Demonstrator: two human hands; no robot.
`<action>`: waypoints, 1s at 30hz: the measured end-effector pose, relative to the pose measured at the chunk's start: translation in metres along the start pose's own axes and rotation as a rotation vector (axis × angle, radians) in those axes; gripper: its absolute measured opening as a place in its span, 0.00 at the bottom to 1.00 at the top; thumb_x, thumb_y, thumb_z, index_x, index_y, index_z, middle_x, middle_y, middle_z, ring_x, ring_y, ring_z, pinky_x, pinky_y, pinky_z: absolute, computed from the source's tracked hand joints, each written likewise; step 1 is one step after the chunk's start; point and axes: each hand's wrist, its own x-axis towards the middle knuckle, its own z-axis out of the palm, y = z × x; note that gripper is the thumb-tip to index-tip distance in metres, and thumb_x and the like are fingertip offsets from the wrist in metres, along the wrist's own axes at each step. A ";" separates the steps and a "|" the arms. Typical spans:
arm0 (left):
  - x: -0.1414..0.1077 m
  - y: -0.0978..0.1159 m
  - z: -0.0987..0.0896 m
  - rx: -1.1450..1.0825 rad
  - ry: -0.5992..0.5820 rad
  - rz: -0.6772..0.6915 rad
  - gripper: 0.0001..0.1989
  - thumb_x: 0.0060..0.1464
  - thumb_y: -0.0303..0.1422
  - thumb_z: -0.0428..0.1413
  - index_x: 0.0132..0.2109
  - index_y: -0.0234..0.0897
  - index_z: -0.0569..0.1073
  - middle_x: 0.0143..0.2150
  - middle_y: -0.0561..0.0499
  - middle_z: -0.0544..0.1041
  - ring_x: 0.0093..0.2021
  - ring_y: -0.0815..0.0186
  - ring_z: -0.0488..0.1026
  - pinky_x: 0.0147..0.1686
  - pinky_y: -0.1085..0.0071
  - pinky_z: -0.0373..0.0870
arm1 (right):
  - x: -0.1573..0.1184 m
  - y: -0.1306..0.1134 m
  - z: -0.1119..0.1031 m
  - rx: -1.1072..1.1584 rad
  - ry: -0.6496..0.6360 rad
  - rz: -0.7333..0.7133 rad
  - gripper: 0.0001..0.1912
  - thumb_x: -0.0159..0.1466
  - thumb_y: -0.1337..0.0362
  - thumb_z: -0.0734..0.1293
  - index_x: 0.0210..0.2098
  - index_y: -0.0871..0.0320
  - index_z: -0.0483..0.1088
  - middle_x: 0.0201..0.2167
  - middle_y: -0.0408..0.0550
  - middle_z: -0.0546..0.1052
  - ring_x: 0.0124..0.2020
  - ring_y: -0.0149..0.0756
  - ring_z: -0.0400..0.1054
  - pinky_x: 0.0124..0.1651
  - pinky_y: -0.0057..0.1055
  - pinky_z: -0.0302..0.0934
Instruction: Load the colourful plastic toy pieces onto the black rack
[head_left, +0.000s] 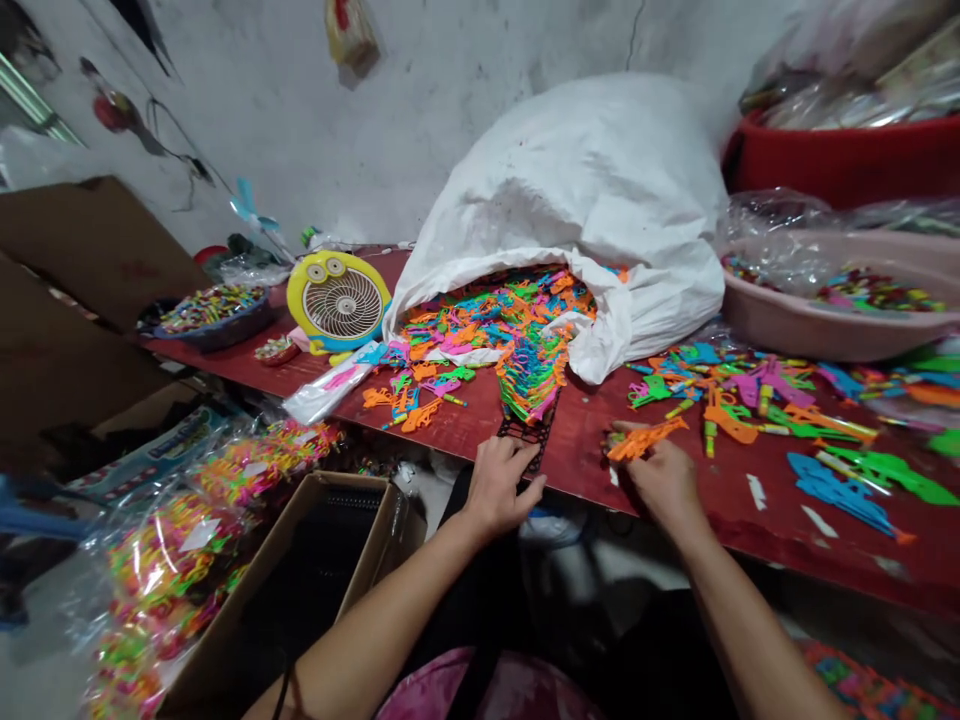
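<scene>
My left hand (501, 487) rests at the near end of a black lattice rack (534, 436), thumb and index finger apart. A tight row of colourful plastic toy guns (531, 375) stands along that rack, running back toward the sack's mouth. To the right, at the table's front edge, my right hand (666, 482) is closed on an orange toy gun (643, 438). A small yellow-green piece shows by its fingertips, partly hidden. Loose toy guns (731, 412) with small striped tubes lie beyond the right hand.
A big white sack (600, 170) spills toy guns onto the red table (577, 455). A yellow fan (341, 300) and blue basin (232, 325) stand left, a pink basin (825, 315) right. Below left are a cardboard box (371, 480) and filled plastic bags (161, 555).
</scene>
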 end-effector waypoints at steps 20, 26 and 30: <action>0.005 0.001 -0.011 -0.047 -0.201 -0.051 0.14 0.60 0.36 0.53 0.53 0.44 0.73 0.46 0.50 0.75 0.49 0.60 0.67 0.46 0.61 0.60 | -0.008 -0.031 0.048 0.066 -0.079 0.112 0.17 0.49 0.55 0.73 0.32 0.62 0.76 0.22 0.49 0.77 0.22 0.36 0.70 0.24 0.30 0.63; 0.006 -0.006 -0.007 -0.089 -0.214 -0.021 0.16 0.59 0.37 0.55 0.54 0.42 0.73 0.47 0.49 0.75 0.47 0.60 0.67 0.44 0.60 0.59 | -0.004 -0.026 0.056 0.016 -0.116 -0.022 0.13 0.53 0.60 0.71 0.37 0.60 0.77 0.29 0.48 0.79 0.28 0.35 0.71 0.33 0.32 0.66; 0.005 -0.010 -0.005 -0.099 -0.195 -0.005 0.15 0.60 0.38 0.55 0.53 0.42 0.74 0.46 0.48 0.76 0.47 0.60 0.67 0.44 0.61 0.59 | -0.002 -0.025 0.054 -0.105 -0.168 -0.148 0.11 0.57 0.59 0.70 0.36 0.59 0.76 0.30 0.48 0.79 0.31 0.37 0.72 0.37 0.33 0.66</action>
